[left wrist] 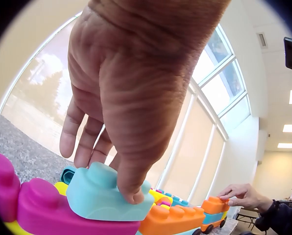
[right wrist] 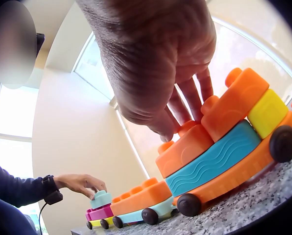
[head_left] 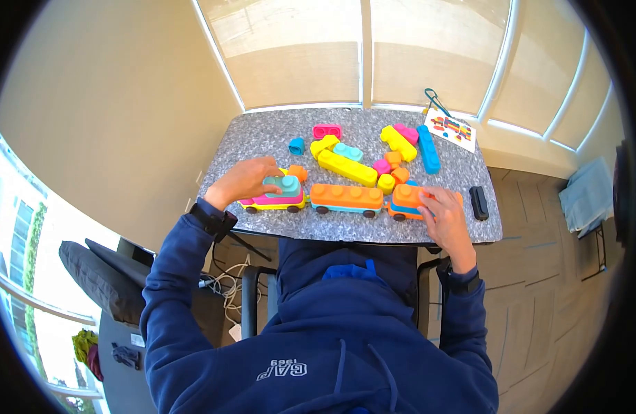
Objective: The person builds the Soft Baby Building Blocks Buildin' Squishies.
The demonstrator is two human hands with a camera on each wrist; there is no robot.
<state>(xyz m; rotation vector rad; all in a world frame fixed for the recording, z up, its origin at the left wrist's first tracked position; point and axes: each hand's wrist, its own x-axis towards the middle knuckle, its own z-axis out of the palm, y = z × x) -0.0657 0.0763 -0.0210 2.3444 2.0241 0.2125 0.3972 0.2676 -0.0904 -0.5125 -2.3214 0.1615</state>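
Observation:
My left hand [head_left: 247, 181] pinches a light teal block [left wrist: 106, 192] between thumb and fingers. That block sits over a magenta block [left wrist: 72, 214] on a yellow wheeled base [head_left: 288, 206], the left car of a toy train. My right hand [head_left: 443, 215] holds a small orange block [right wrist: 186, 151] at the right car, thumb on the near side and fingers behind. Under it lies a blue wavy block [right wrist: 212, 159] on an orange wheeled base [right wrist: 234, 180], with another orange block [right wrist: 236, 105] and a yellow block [right wrist: 268, 113] beside it. A middle car with a long orange block [head_left: 347, 196] stands between my hands.
Behind the train lie a long yellow block [head_left: 347, 168], a yellow curved piece [head_left: 398, 143], a long blue block [head_left: 428, 150], a magenta block [head_left: 327, 131] and several small blocks. A picture card [head_left: 450, 131] lies back right, a black case [head_left: 478, 203] near the right edge.

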